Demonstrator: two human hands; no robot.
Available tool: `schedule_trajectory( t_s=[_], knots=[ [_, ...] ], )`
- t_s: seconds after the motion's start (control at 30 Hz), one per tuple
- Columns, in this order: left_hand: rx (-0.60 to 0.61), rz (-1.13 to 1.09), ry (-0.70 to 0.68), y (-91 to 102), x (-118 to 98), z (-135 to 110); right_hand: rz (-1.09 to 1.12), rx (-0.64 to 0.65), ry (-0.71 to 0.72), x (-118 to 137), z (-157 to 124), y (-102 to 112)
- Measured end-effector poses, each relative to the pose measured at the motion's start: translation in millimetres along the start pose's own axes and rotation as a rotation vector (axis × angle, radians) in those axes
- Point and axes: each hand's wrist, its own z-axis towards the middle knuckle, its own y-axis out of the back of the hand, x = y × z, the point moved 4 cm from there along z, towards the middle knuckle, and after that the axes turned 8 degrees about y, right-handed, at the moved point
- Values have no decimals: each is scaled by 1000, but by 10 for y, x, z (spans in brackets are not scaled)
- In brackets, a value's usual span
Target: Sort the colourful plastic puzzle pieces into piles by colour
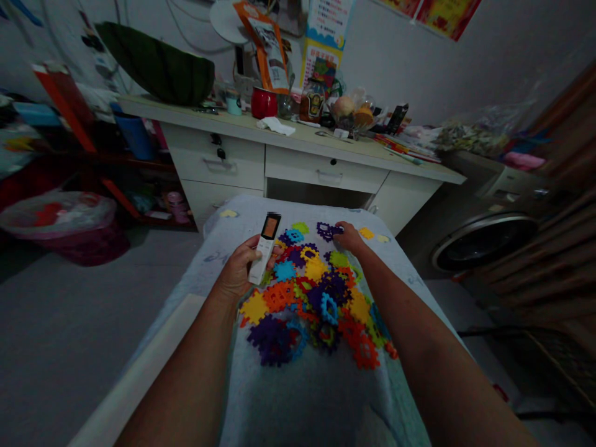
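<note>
My left hand [241, 268] is wrapped round a white remote control [261, 261] with a small screen at its top, held tilted above the left side of the pile. At the far right of the pile, my right hand [349, 238] has its fingers closed on the edge of a purple toothed plastic piece [325, 231]; the fingertips are partly hidden. Between my arms lie several toothed plastic building pieces, among them a yellow piece [315, 269], an orange piece [280, 296], a light blue frame piece [329, 308] and a large purple piece [270, 340].
A pale patterned cloth [212, 248] covers the surface under the pieces. Beyond it stands a white desk [218, 139] with drawers, crowded with jars and a red pot [264, 103]. A washing machine [465, 217] is at right, a pink bin [69, 239] at left.
</note>
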Motion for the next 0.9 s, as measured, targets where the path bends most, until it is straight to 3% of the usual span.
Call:
schedule_trajectory(
  t_s=[0.2, 0.5, 0.77, 0.9],
  knots=[
    [4, -20, -18, 16, 10, 6, -1, -14, 48, 65, -8, 7],
    [-34, -8, -26, 30, -4, 13, 57, -3, 275, 412, -65, 102],
    [-214, -2, -57, 118, -19, 60, 110, 174, 442, 711, -109, -37],
    [-408, 126, -142, 221, -48, 83, 45, 222, 489, 868, -124, -139]
  ],
)
